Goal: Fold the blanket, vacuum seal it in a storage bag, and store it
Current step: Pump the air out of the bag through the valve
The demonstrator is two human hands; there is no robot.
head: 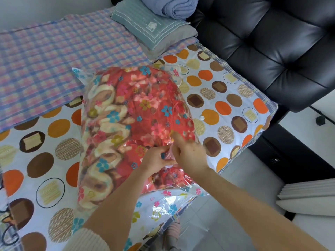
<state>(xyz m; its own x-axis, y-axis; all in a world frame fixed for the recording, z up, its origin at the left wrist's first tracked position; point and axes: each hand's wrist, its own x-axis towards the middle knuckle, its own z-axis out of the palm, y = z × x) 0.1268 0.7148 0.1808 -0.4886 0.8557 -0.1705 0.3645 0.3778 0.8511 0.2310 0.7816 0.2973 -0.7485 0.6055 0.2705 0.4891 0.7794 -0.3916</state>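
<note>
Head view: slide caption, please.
Left hand and right hand handle a clear plastic storage bag holding a red floral blanket.

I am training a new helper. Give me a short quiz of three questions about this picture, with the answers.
1. True or false: the red flowered blanket is already inside the clear storage bag.
2. What stands beside the bed? A) black padded seat B) wooden desk C) fridge
3. How many hands touch the bag?

Key: 1 true; 2 A; 3 two, the left hand and the right hand.
</note>
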